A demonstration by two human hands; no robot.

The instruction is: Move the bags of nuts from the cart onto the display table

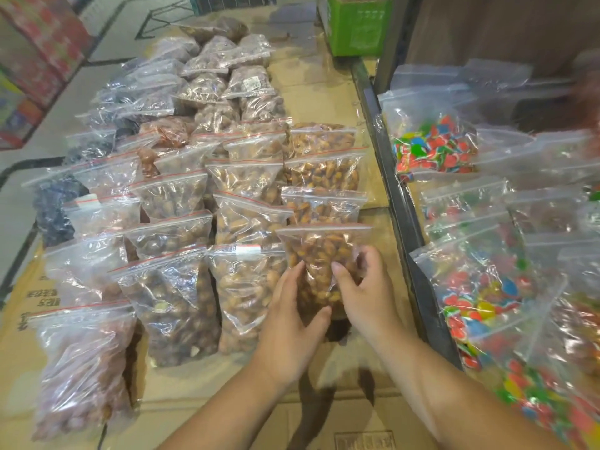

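A clear zip bag of brown nuts (319, 251) stands at the near end of the right-hand row on the cardboard-covered display table (383, 241). My left hand (289, 313) grips its lower left side and my right hand (363, 287) grips its right side, both closed on the bag. Three similar bags of nuts (321, 170) lie in the row behind it. Several more rows of bagged nuts (175, 228) and dark dried fruit (55, 209) fill the table to the left.
To the right, past a dark metal rail (402, 222), lie several bags of coloured candy (435, 147) and other clear bags. A green box (357, 24) stands at the back. Flat cardboard (341, 427) lies in front of me. Red boxes (42, 43) are stacked far left.
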